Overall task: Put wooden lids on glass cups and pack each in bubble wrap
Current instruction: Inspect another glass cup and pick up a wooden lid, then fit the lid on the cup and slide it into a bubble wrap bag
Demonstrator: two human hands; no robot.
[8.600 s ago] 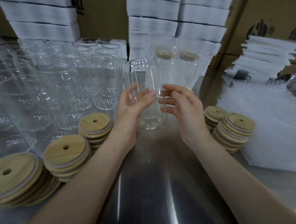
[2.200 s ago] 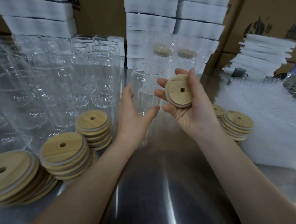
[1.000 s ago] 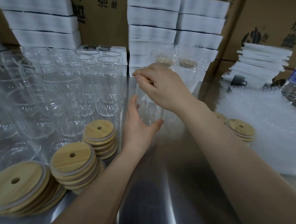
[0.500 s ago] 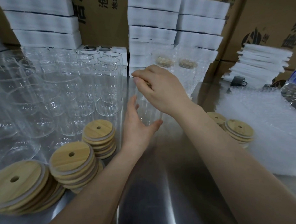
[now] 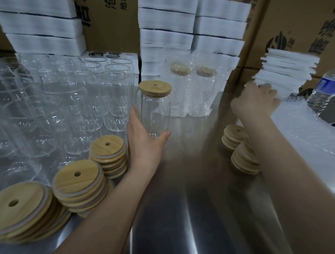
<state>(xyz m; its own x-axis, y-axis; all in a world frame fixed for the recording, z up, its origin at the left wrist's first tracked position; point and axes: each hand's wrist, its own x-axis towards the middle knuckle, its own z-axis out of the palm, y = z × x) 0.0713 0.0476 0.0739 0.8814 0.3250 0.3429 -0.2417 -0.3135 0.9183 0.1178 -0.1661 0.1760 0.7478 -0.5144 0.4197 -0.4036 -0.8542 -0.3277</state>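
A tall clear glass cup (image 5: pixel 154 115) stands on the steel table (image 5: pixel 189 194) with a round wooden lid (image 5: pixel 155 88) seated on its rim. My left hand (image 5: pixel 143 143) grips the cup low down, thumb on the right side and fingers round the left. My right hand (image 5: pixel 254 103) is away at the right, blurred, its fingers at the far edge of the pile of bubble wrap (image 5: pixel 303 129). Whether it holds a sheet is unclear. Two cups wrapped in bubble wrap (image 5: pixel 180 93) stand behind the lidded cup.
Several bare glass cups (image 5: pixel 114 98) crowd the left side. Stacks of wooden lids sit at front left (image 5: pixel 77 178) and beside my right forearm (image 5: pixel 233 135). White foam sheets (image 5: pixel 286 68), a water bottle (image 5: pixel 327 88) and cardboard boxes (image 5: pixel 303 27) line the back.
My right hand has come off the lid and swung right to the bubble wrap pile. The lid now sits on the cup. My left hand keeps its grip on the cup.
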